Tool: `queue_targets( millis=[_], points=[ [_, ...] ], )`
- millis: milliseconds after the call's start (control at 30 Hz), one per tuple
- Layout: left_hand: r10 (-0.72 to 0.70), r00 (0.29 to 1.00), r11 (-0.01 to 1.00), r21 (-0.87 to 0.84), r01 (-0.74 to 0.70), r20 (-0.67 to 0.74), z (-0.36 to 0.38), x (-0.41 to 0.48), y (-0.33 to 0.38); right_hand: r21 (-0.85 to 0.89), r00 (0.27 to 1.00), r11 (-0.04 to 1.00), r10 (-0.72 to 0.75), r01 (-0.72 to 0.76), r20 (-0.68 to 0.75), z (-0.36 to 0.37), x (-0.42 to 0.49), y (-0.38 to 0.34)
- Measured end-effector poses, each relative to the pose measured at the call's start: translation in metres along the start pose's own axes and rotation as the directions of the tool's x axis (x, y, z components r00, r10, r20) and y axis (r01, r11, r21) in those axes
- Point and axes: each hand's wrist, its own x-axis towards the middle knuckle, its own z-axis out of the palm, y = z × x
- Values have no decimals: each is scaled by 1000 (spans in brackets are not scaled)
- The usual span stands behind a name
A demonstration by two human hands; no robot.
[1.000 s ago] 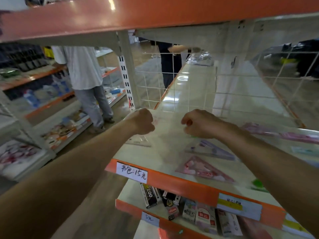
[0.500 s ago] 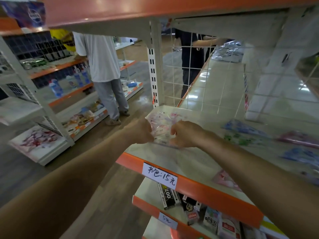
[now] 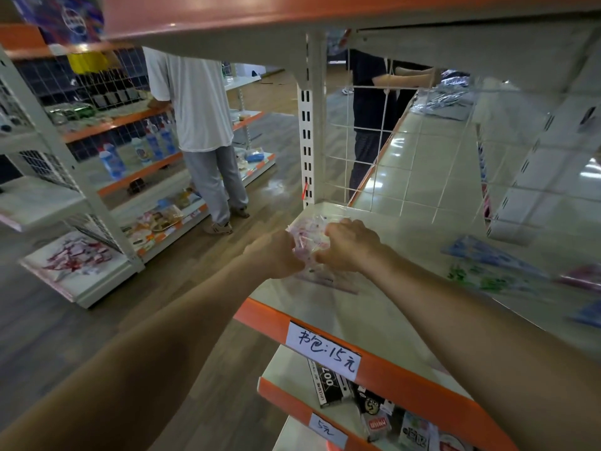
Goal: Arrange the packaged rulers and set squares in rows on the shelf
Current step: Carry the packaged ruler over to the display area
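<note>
A clear packet with pink print, a packaged set square (image 3: 307,234), lies at the far left corner of the cream shelf (image 3: 367,307). My left hand (image 3: 276,255) grips its left edge and my right hand (image 3: 349,245) pinches its right edge, so both hands cover much of it. Further right on the same shelf lie a blue packet (image 3: 487,255), a green-printed packet (image 3: 478,278) and a pink one (image 3: 582,276), blurred.
The shelf's orange front lip carries a handwritten price label (image 3: 323,349). A white upright post (image 3: 307,131) and wire mesh (image 3: 367,151) stand behind the packet. Boxed goods (image 3: 328,382) sit on the lower shelf. One person (image 3: 198,125) stands in the aisle at left, another (image 3: 370,102) behind the mesh.
My view swung left and both hands moved to the shelf's far left corner, coming together on the pink-printed packet; between half a second ago and now they barely shifted.
</note>
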Motion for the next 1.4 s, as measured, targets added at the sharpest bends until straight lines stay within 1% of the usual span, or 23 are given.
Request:
queue_targets(
  millis=[100,233,400,567,733,800,833,900,933,1000,1067,1133,1167,1233,1267,1333,1400],
  points=[
    [-43,998,997,-67,40,-44,0,6,2,-18,1000,1000,5,-5,8,3,4,-2],
    [-64,998,992,-108,63,-7,-1,14,4,-23,999,1000,15,-14,46,-1,8,-5],
    [-62,998,997,-53,63,30,-1,16,7,-27,998,998,60,-59,25,4,20,-9],
    [-36,998,998,-47,39,54,-3,14,10,1,994,997,81,-81,79,3,31,-9],
    [-22,997,999,-42,25,73,-4,14,11,23,994,997,75,-77,81,3,35,-6],
    [1,998,999,-34,1,63,-5,12,12,77,994,995,59,-66,94,-1,31,-6],
    [4,998,999,-48,-1,62,-6,11,12,143,994,988,47,-60,97,-3,29,-5],
    [0,997,992,-129,11,82,-7,11,10,344,997,938,16,-40,73,-6,23,-1],
    [-9,996,979,-203,28,94,-7,13,8,467,998,884,-2,-26,60,-9,20,1],
    [-28,994,935,-348,63,103,-10,14,8,652,998,758,-18,-21,53,-15,13,8],
    [-30,996,884,-463,67,88,-15,13,10,742,998,670,-26,-22,53,-26,5,16],
    [-39,997,812,-579,72,70,-22,12,13,790,999,612,-17,-27,48,-36,-3,26],
    [-39,997,752,-655,74,67,-24,11,14,805,999,592,-12,-30,46,-40,-6,33],
    [-22,997,575,-815,75,76,-28,9,19,821,998,570,-12,-46,64,-50,-14,46],
    [-6,997,498,-864,72,79,-29,8,23,827,997,559,-8,-55,72,-54,-19,54],
    [41,995,418,-906,68,94,-29,4,35,847,998,527,19,-67,67,-61,-29,69],
    [97,988,395,-916,76,124,-27,-2,51,865,997,497,61,-75,52,-68,-41,85]
  ],
)
